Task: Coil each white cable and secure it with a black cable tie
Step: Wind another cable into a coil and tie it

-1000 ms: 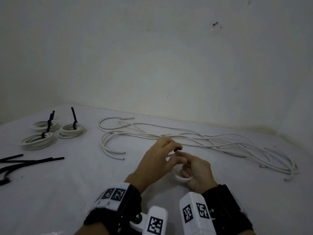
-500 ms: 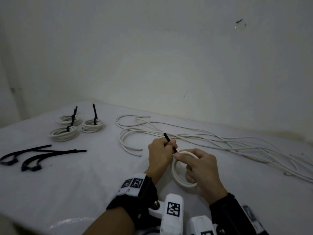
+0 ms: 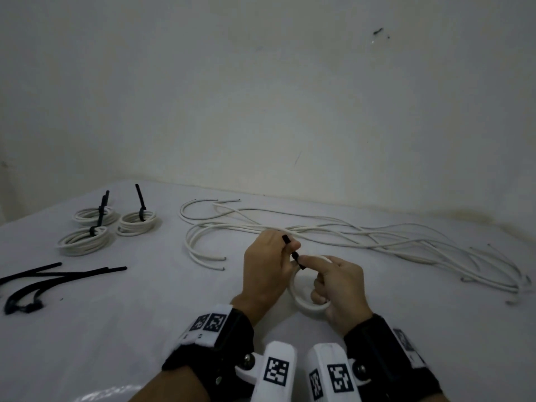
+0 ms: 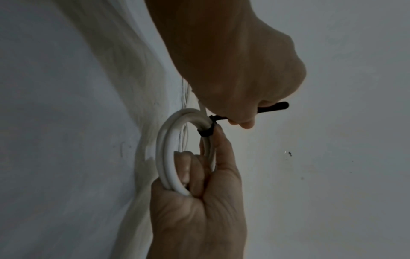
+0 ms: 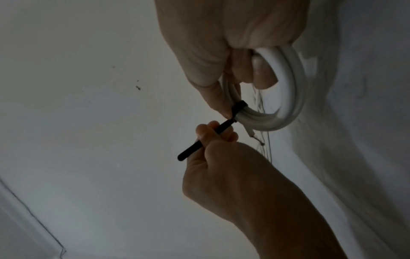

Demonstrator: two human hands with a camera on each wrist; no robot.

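A small white cable coil [image 3: 300,303] is held upright above the table in my right hand [image 3: 307,261], fingers curled through it [image 4: 199,166], thumb beside the tie's head. A black cable tie [image 4: 206,131] wraps snugly round the top of the coil [image 4: 166,154]. My left hand [image 3: 293,248] pinches the tie's tail [image 3: 286,240] just past the head. The tail's free end sticks out beyond the fingers [image 5: 190,150]. In the right wrist view the coil [image 5: 292,91] hangs from my right hand [image 5: 230,108], and my left hand [image 5: 213,133] grips the tail below it.
Three tied coils [image 3: 84,242] [image 3: 136,224] [image 3: 92,216] lie at the far left of the white table [image 3: 145,329]. Several loose black ties [image 3: 58,274] lie at the left edge. A tangle of loose white cables [image 3: 377,236] stretches behind my hands toward the right, below the wall.
My hands were joined at the top of the coil; since then the left hand has drawn the tie's tail out up and to the left. The right hand keeps holding the coil.
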